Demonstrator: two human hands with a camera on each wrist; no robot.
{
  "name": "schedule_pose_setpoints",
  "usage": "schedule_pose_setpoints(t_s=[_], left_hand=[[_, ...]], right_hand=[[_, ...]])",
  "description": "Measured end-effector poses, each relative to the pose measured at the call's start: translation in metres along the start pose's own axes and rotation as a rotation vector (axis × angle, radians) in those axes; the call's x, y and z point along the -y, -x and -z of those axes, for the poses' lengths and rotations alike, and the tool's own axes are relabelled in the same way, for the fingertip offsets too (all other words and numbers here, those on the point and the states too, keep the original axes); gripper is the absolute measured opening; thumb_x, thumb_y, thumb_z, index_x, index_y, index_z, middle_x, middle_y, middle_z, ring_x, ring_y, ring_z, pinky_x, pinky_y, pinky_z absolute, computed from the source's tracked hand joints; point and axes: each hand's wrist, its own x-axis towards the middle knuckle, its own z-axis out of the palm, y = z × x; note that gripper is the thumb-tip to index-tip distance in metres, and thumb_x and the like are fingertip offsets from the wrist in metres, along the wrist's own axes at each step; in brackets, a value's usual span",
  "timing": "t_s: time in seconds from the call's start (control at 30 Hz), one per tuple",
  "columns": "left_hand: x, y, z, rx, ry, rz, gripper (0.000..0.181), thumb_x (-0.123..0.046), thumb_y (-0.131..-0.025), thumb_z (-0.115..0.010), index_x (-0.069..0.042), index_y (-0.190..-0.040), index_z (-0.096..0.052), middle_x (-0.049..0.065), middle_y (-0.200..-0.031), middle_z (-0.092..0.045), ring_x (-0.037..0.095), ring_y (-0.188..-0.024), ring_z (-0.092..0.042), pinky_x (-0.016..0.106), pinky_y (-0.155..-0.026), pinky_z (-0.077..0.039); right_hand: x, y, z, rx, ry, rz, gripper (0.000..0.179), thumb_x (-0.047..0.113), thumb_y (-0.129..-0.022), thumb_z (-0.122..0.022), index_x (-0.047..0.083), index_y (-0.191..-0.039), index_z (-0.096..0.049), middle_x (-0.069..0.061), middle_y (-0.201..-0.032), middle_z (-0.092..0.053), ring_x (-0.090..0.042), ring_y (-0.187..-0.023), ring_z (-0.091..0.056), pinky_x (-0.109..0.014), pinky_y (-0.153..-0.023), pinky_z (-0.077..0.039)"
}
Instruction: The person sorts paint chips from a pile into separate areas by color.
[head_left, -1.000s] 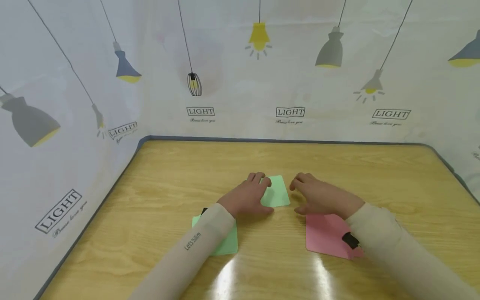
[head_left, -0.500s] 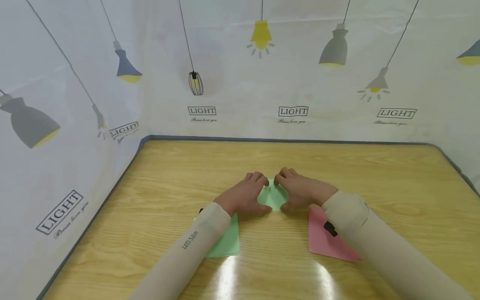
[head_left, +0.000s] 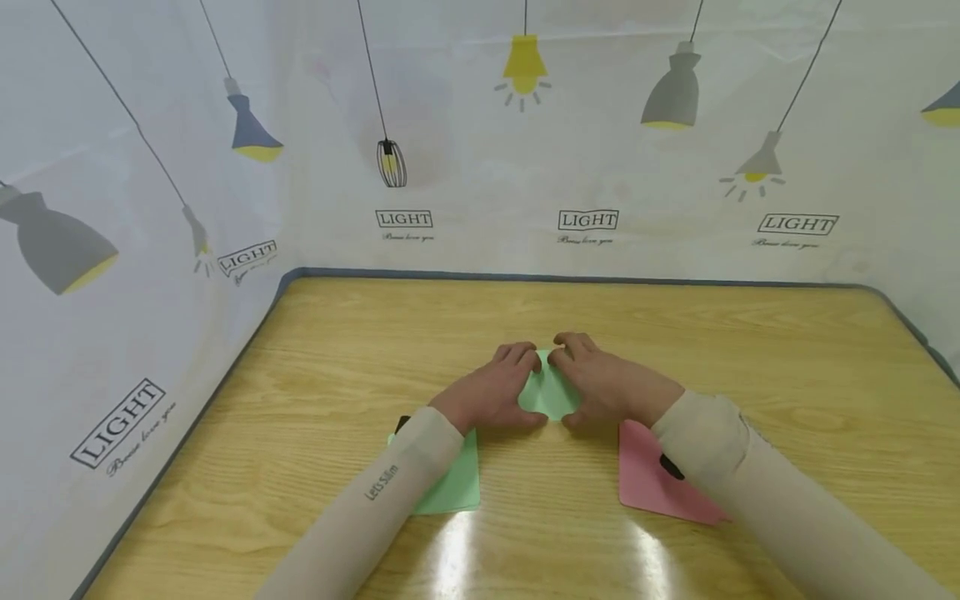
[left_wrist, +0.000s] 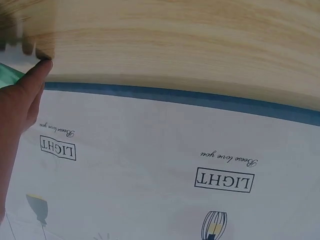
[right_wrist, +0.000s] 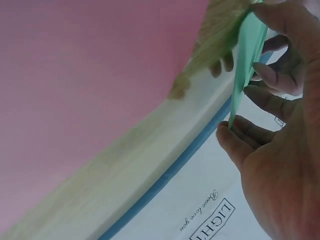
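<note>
A small light-green sheet of paper (head_left: pixel 551 392) lies between my two hands near the middle of the table, bowed slightly along its centre. My left hand (head_left: pixel 495 390) pinches its left side, the thumb at the near edge and the fingers at the far edge. On the other side, my right hand (head_left: pixel 611 383) grips the right edge the same way. The right wrist view shows the green paper (right_wrist: pixel 245 55) edge-on, with fingertips of both hands on it. In the left wrist view only a corner of the green paper (left_wrist: pixel 7 75) shows beside the left hand (left_wrist: pixel 22 100).
Under my left forearm lies green paper (head_left: pixel 459 479), partly hidden by the sleeve. Pink paper (head_left: pixel 648 475) lies under my right wrist, which wears a black device (head_left: pixel 671 467). Lamp-printed white sheeting (head_left: pixel 480 150) stands along the back and sides of the wooden table (head_left: pixel 375 333).
My right hand has moved left from beside the green paper and taken hold of its right edge. The sheet now bows between both hands. The left hand has barely shifted.
</note>
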Motion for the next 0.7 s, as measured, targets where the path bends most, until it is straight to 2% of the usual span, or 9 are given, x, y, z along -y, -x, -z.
schedule_pose_setpoints(t_s=[0.2,0.33,0.43,0.57,0.7], left_hand=[[-0.004,-0.001,-0.001,0.018,-0.022,0.015,0.062,-0.045,-0.089,-0.068,-0.006,-0.129,-0.041,0.015,-0.15,-0.025,0.032,-0.14,-0.023,0.035,-0.109,-0.033],[-0.004,0.002,-0.002,0.001,-0.053,-0.002,0.063,-0.048,-0.088,-0.068,-0.007,-0.128,-0.042,0.015,-0.149,-0.027,0.031,-0.14,-0.024,0.035,-0.11,-0.032],[-0.005,0.008,0.001,-0.033,-0.133,-0.02,0.065,-0.052,-0.086,-0.068,-0.009,-0.128,-0.043,0.015,-0.148,-0.029,0.03,-0.139,-0.027,0.035,-0.11,-0.031],[-0.006,0.028,0.011,-0.063,-0.273,-0.041,0.069,-0.06,-0.086,-0.065,-0.01,-0.13,-0.047,0.015,-0.147,-0.032,0.031,-0.136,-0.031,0.036,-0.109,-0.033],[-0.006,0.06,0.023,-0.094,-0.358,-0.065,0.069,-0.062,-0.084,-0.064,-0.009,-0.127,-0.051,0.016,-0.143,-0.038,0.031,-0.131,-0.038,0.039,-0.105,-0.037]], right_hand=[[0.001,0.005,0.001,-0.01,0.109,0.04,0.079,0.037,-0.074,-0.083,-0.003,-0.131,-0.045,-0.025,-0.138,-0.036,-0.04,-0.127,-0.035,-0.044,-0.097,-0.045],[0.003,0.007,0.0,-0.024,0.103,0.038,0.078,0.039,-0.074,-0.081,-0.002,-0.131,-0.046,-0.024,-0.138,-0.037,-0.039,-0.126,-0.036,-0.043,-0.097,-0.045],[0.008,0.009,0.002,-0.057,0.066,0.041,0.077,0.039,-0.075,-0.08,-0.001,-0.131,-0.046,-0.024,-0.138,-0.037,-0.04,-0.126,-0.036,-0.044,-0.096,-0.045],[0.023,0.009,0.008,-0.085,0.032,0.067,0.076,0.037,-0.075,-0.08,-0.002,-0.131,-0.046,-0.024,-0.14,-0.036,-0.039,-0.128,-0.035,-0.044,-0.096,-0.045],[0.044,0.006,0.01,-0.07,0.007,0.106,0.076,0.039,-0.079,-0.076,-0.001,-0.135,-0.044,-0.022,-0.144,-0.032,-0.036,-0.132,-0.031,-0.041,-0.099,-0.044]])
